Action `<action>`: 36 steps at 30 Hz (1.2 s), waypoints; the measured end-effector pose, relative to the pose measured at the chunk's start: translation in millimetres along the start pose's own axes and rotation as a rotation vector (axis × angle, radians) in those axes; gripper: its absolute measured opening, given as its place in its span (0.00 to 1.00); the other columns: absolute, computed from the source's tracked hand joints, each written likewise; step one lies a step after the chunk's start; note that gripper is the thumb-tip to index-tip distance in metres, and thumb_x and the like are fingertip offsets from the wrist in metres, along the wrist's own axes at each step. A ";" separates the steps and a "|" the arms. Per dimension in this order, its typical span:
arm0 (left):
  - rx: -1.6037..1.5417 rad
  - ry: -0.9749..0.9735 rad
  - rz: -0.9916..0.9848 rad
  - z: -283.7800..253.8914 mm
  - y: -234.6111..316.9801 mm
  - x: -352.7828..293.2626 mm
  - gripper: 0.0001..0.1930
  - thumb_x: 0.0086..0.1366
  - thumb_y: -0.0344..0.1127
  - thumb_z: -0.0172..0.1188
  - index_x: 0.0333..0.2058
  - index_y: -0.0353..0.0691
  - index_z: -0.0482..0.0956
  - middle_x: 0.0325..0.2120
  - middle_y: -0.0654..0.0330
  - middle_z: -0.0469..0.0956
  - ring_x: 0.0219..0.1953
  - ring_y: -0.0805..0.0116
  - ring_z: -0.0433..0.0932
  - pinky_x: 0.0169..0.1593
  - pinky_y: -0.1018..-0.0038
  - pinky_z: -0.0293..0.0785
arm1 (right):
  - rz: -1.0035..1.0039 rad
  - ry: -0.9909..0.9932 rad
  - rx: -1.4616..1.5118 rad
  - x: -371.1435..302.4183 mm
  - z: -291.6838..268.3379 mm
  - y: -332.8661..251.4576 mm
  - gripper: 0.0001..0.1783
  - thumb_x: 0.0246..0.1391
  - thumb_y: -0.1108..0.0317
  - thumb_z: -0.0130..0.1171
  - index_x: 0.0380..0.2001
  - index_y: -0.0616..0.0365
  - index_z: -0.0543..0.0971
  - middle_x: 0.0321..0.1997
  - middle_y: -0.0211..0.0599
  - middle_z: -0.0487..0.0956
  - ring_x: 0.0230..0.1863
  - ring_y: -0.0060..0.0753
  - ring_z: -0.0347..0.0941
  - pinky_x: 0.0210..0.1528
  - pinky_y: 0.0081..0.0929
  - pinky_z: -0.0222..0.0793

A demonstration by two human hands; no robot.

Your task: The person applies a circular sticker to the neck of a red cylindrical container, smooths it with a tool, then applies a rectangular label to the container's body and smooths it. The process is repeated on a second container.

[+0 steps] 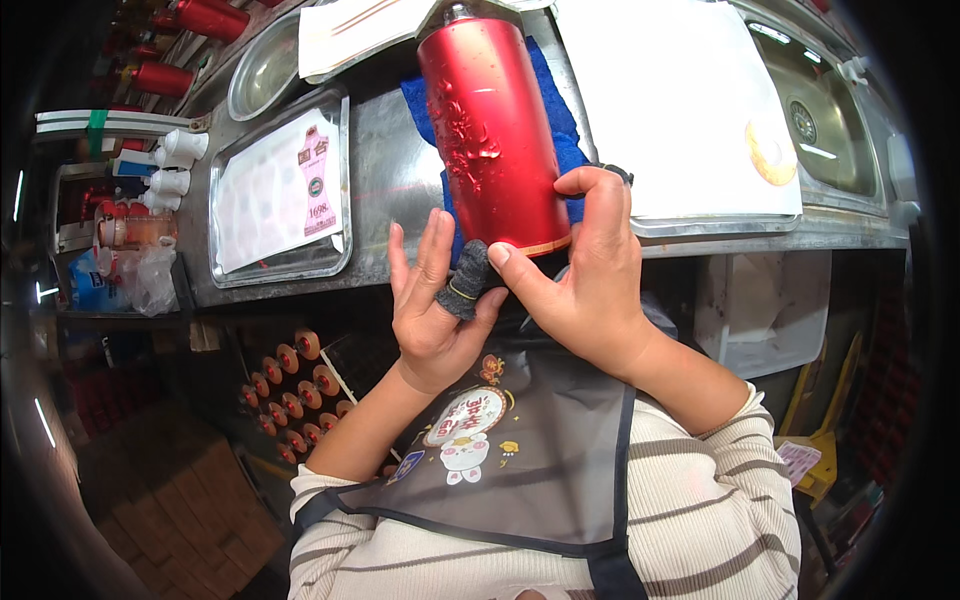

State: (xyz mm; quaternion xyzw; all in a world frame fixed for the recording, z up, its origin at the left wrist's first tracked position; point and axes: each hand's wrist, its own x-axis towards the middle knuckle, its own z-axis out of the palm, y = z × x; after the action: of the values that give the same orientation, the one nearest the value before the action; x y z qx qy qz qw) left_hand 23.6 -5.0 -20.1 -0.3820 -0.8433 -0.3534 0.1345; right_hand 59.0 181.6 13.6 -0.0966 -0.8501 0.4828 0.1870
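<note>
A glossy red bottle (500,130) lies on its side on a blue cloth (554,95), its neck pointing away from me. Raised shapes or bubbles show on its wall, and an orange-gold band (530,249) rings the near end. My right hand (600,270) grips that end, thumb at the band and index finger bent against the right side. At the lower left edge of the bottle is my left hand (430,315), fingers apart. Its index finger wears a dark grey fabric finger cover (466,285) that touches the bottle's end. Another dark cover sits on a right-hand finger.
On the metal bench, a tray (345,200) with printed label sheets stands left, beside a round metal bowl (238,85). White sheets (680,110) on a tray lie right, near a steel sink (815,120). More red bottles (165,78) stand far left; several round-ended red items (300,380) sit below the bench.
</note>
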 end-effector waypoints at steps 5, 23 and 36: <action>0.009 -0.026 0.059 -4.5 0.2 8.4 0.23 0.50 0.30 0.75 0.47 0.33 0.83 0.65 0.39 0.67 0.66 0.39 0.68 0.68 0.34 0.46 | 0.058 -0.025 0.129 -1.7 0.0 5.1 0.34 0.47 0.59 0.70 0.52 0.61 0.65 0.46 0.49 0.70 0.44 0.51 0.73 0.39 0.41 0.73; 0.222 -0.143 0.145 -21.2 15.5 33.3 0.16 0.48 0.30 0.76 0.38 0.38 0.86 0.65 0.40 0.68 0.66 0.36 0.67 0.68 0.33 0.44 | 0.066 -0.183 0.460 -0.5 -14.0 21.7 0.22 0.57 0.77 0.58 0.55 0.64 0.69 0.47 0.37 0.67 0.20 0.11 0.61 0.24 0.15 0.58; 0.258 -0.143 0.183 -21.1 11.6 33.2 0.14 0.48 0.30 0.75 0.36 0.38 0.86 0.65 0.38 0.67 0.67 0.35 0.66 0.69 0.35 0.42 | -0.075 -0.067 0.378 -0.5 -1.8 25.3 0.20 0.58 0.73 0.62 0.53 0.60 0.72 0.44 0.37 0.69 0.25 0.18 0.56 0.27 0.18 0.57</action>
State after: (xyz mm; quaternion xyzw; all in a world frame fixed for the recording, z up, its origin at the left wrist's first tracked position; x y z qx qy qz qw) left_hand 9.1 3.7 17.2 -0.4608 -0.8508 -0.2003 0.1539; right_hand 59.8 195.8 -7.3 -0.0120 -0.7531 0.6294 0.1913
